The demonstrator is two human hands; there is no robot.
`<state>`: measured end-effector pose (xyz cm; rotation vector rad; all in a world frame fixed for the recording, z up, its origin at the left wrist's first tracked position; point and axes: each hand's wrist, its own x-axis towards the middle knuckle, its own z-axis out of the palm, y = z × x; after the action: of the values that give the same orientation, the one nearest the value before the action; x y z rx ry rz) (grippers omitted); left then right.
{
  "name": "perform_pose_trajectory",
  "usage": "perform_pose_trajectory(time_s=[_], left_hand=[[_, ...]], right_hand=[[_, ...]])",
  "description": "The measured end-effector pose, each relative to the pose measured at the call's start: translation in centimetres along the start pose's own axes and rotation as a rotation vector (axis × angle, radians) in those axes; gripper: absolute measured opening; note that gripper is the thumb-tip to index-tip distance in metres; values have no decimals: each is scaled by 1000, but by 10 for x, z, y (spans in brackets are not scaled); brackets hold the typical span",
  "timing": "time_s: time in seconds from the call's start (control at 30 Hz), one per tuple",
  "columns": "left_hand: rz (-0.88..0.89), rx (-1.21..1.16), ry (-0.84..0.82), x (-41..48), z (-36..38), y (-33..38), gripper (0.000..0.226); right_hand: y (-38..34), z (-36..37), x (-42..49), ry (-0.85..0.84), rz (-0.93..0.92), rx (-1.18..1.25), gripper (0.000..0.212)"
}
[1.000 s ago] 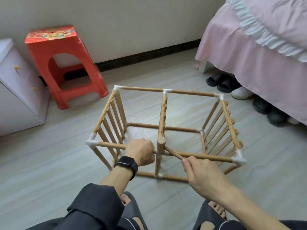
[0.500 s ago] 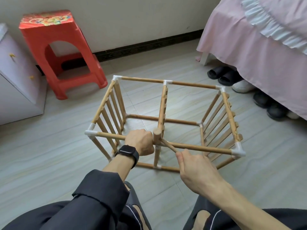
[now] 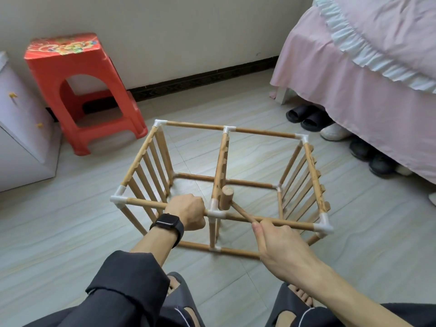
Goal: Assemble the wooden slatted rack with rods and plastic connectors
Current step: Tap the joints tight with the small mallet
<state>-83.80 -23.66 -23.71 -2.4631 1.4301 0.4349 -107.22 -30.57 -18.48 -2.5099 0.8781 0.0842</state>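
On the floor (image 3: 70, 232) between stool (image 3: 70, 74) and bed (image 3: 354, 79) stands the rack (image 3: 221, 159): my left hand (image 3: 188, 212) clamps its near top rod (image 3: 146, 204), my right hand (image 3: 280, 244) grasps a mallet (image 3: 227, 197) by the middle connector (image 3: 215, 213). A glancing blow could crack that plastic.

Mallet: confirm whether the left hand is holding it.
No, the right hand holds the mallet; the left hand grips a rack rod.

Rack (image 3: 221, 161) pale matt wood, white plastic connectors (image 3: 213, 212); stool (image 3: 77, 90) glossy red plastic; bedskirt (image 3: 354, 95) pink cloth.
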Motion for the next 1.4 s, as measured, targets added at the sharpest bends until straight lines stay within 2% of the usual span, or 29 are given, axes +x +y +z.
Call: perform_pose_trajectory(time_s=[0.1,0.17,0.23,0.3,0.4,0.47,0.53,0.6,0.73,0.9,1.2,1.27,1.33,1.37,1.4], left_hand=[[-88,-106,-254,7,-13,-21,5],[-121,-158,-444,10,-28,-33,17],[-154,-155,-500,15,-41,-40,27],[-183,-240,-382,25,-57,-35,33],[-139,-539,59,57,-75,-6,27],[-79,-634,220,83,-85,19,38],[-19,-574,273,108,-87,43,56],[11,-404,320,129,-86,62,69],[53,-191,287,170,-82,91,85],[106,-91,275,212,-81,115,94],[55,-59,297,227,-54,131,108],[46,-43,289,227,-53,132,109],[39,-39,285,228,-52,132,109],[38,-36,282,227,-52,132,109],[38,-34,279,227,-53,131,110]], right_hand=[[9,-34,8,27,-7,-53,35],[19,-61,19,59,40,-47,38],[30,-89,30,80,91,-68,39],[40,-113,41,83,128,-69,41],[64,-133,62,60,195,-73,43],[90,-136,81,59,231,-54,47],[118,-131,99,79,268,-19,49],[143,-122,115,98,312,-1,46],[179,-103,140,218,388,65,37],[201,-91,158,359,396,99,41],[206,-104,168,181,358,-54,38],[203,-115,167,285,306,27,37],[196,-119,165,488,236,195,35],[194,-117,164,517,233,211,35],[193,-112,165,471,247,169,35]])
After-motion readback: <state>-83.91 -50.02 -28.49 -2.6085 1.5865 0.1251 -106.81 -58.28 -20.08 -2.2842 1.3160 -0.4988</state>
